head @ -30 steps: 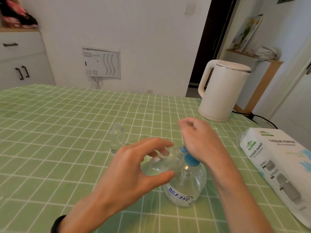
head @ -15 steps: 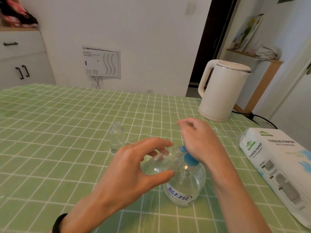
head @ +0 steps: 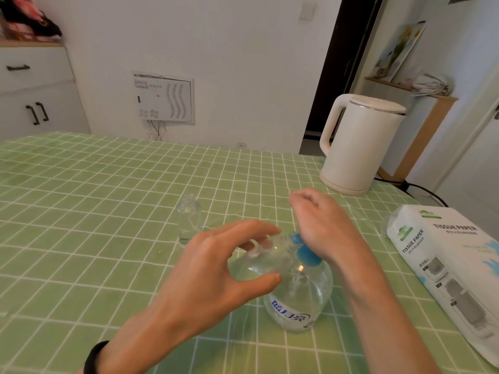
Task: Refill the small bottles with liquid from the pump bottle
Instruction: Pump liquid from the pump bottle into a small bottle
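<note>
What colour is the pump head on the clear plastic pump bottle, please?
Blue; the pump head of the clear plastic pump bottle shows best in the head view.

Bare forearms (head: 378, 306), a slim black band (head: 93, 357) round the left wrist

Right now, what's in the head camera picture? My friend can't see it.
A left hand holds a small clear bottle tilted at the blue pump of a pump bottle; the right hand rests on the pump. A second small bottle, a white kettle and a tissue pack sit on the green table.
</note>
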Demonstrator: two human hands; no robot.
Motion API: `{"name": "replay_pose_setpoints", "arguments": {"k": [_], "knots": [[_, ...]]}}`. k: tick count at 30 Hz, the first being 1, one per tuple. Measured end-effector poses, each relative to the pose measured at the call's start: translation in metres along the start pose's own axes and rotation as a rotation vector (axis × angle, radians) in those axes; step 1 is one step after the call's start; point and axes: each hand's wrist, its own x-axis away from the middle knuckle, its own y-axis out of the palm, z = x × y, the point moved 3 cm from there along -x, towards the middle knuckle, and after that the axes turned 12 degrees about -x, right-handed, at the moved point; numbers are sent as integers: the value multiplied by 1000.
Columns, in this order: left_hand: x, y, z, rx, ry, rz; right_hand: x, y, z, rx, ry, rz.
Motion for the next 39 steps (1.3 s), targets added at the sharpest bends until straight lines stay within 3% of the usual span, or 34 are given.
{"name": "replay_pose_setpoints", "arguments": {"k": [4, 11, 19, 28, 39], "knots": [[1, 0, 2, 3, 5, 4, 0, -1, 0, 33, -29, -6], [1, -3, 5, 4, 9, 23, 5, -4, -8, 114, -153, 142], [0, 0, 1, 3, 2, -2, -1, 0, 0, 42, -44, -49], [1, -1, 4, 28, 11, 43, 2, -4, -4, 77, -108, 77], [-1, -2, 2, 15, 10, 4, 5, 3, -5, 16, -19, 11]]}}
